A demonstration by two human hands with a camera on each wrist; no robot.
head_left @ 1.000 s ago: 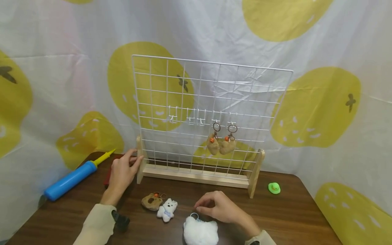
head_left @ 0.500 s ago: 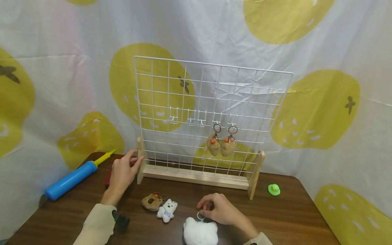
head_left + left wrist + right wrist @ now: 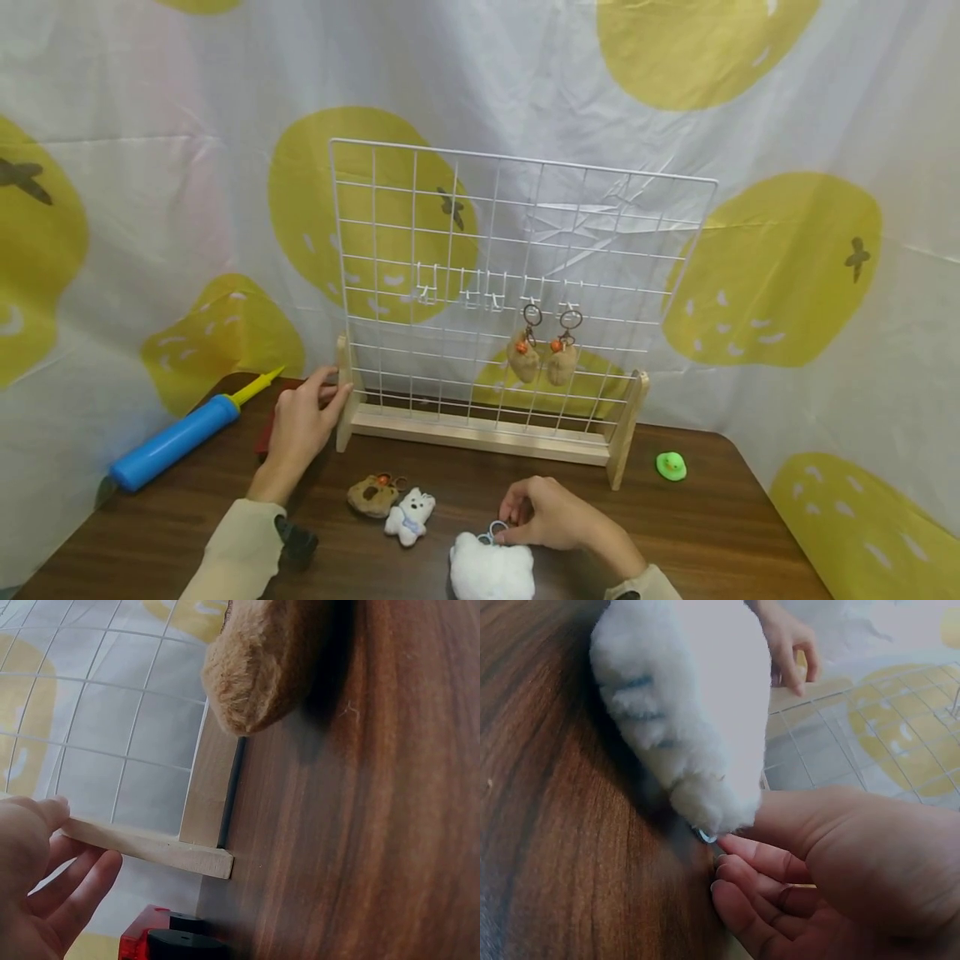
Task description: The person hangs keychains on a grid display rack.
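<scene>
My left hand (image 3: pixel 303 417) holds the wooden side post (image 3: pixel 142 847) of a white wire grid rack (image 3: pixel 435 225) between thumb and fingers. At the front, my right hand (image 3: pixel 551 517) pinches the light blue ring (image 3: pixel 498 527) of a white plush keychain (image 3: pixel 491 571), whose body lies on the table. In the right wrist view the plush (image 3: pixel 682 690) hides part of the ring. Left of it lie a small white bear keychain (image 3: pixel 410 517) and a brown plush keychain (image 3: pixel 373 495). Two brown plush keychains (image 3: pixel 523 357) hang from hooks on the rack.
Several white hooks (image 3: pixel 468 298) on the rack's left half carry nothing. A blue pump (image 3: pixel 176 442) with a yellow nozzle lies at the left. A red and black object (image 3: pixel 161 934) sits beside the left post. A green rubber duck (image 3: pixel 671 466) is right of the rack.
My right hand has shifted slightly right and down, with its thumb and fingers now at the ring, which has tilted right. My left hand stays on the post.
</scene>
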